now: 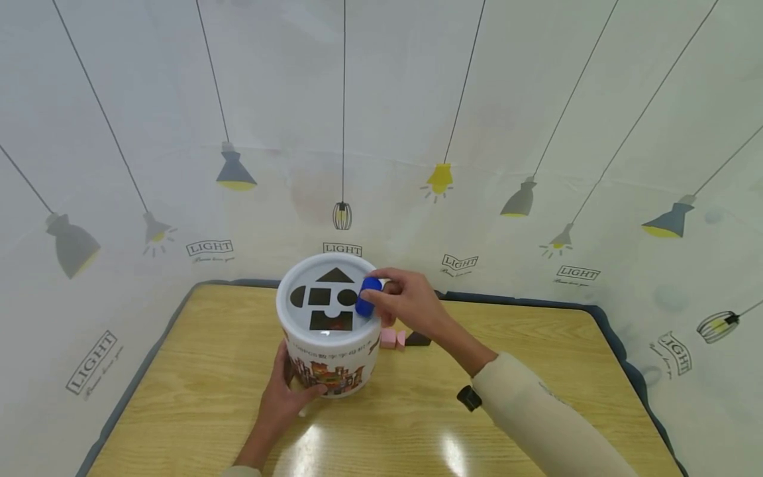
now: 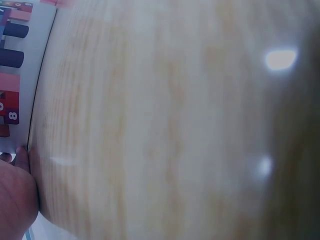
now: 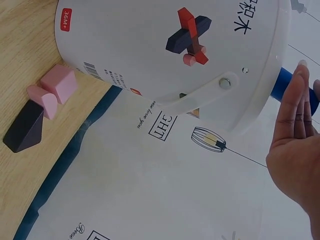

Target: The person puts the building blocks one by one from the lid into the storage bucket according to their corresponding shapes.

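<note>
A white bucket (image 1: 336, 364) with printed pictures stands on the table, its pale lid (image 1: 298, 322) cut with triangle, half-round, square, round and notched rectangular holes. My left hand (image 1: 286, 397) grips the bucket's lower side, thumb across the front and fingers round the left. In the left wrist view only part of this hand (image 2: 17, 200) shows, beside the printed wall. My right hand (image 1: 414, 305) pinches a blue cylinder block (image 1: 368, 298) between thumb and fingers. The cylinder is over the lid's right edge, beside the round hole. In the right wrist view its blue side (image 3: 281, 85) overlaps the rim.
Right of the bucket lie a pink cube (image 3: 59, 84), a pink curved block (image 3: 42, 101) and a dark triangular block (image 3: 25, 127). A white handle (image 3: 200, 95) hangs on the bucket's side. Lamp-printed sheeting (image 1: 393, 225) rises behind the wooden table (image 1: 507, 371).
</note>
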`<action>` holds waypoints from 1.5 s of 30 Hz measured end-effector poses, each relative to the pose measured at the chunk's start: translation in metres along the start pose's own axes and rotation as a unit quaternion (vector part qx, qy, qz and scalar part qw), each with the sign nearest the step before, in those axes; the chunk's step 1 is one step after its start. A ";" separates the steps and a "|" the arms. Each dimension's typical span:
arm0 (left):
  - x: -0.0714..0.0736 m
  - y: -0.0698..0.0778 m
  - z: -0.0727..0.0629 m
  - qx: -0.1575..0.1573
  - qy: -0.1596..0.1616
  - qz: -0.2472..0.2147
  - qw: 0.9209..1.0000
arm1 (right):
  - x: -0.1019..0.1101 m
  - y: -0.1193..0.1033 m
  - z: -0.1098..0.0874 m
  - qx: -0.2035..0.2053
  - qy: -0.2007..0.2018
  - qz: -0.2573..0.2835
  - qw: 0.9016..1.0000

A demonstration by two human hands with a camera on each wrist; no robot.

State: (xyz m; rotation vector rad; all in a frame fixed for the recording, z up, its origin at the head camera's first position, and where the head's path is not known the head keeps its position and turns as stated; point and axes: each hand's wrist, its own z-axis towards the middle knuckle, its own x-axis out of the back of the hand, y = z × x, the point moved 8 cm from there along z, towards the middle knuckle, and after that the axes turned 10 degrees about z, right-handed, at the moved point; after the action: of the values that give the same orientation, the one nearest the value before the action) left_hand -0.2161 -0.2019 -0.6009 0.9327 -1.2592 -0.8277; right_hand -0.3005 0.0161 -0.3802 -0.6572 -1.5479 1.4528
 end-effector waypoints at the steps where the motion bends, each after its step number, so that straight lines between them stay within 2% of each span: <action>1: 0.000 0.000 0.000 0.001 0.000 0.000 1.000 | -0.001 0.001 0.001 -0.001 -0.002 0.003 1.000; 9: 0.000 0.002 0.000 -0.002 -0.002 -0.001 1.000 | -0.007 0.002 0.009 -0.019 -0.017 0.030 0.999; 25: 0.000 0.003 0.000 -0.012 -0.002 -0.010 1.000 | -0.015 0.004 0.020 -0.035 -0.006 0.051 0.998; 35: -0.002 0.000 0.000 0.000 -0.007 -0.012 1.000 | -0.019 0.008 0.020 -0.041 0.013 0.036 0.998; 37: -0.001 0.002 -0.001 -0.004 -0.006 -0.013 1.000 | -0.019 0.010 0.020 -0.040 0.017 0.031 0.999; 40: 0.003 0.017 -0.004 -0.007 -0.011 -0.019 1.000 | -0.019 0.011 0.020 -0.037 0.020 0.022 0.999; 43: 0.003 0.017 -0.004 -0.010 -0.011 -0.019 1.000 | -0.020 0.011 0.020 -0.033 0.021 0.015 0.999; 45: 0.002 0.013 -0.003 -0.008 -0.009 -0.015 1.000 | -0.021 0.012 0.020 -0.031 0.023 0.009 0.999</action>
State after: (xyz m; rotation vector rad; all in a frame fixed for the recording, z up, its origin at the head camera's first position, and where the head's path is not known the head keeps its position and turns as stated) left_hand -0.2124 -0.1981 -0.5889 0.9353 -1.2558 -0.8704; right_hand -0.3096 -0.0096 -0.3949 -0.7371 -1.5601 1.3977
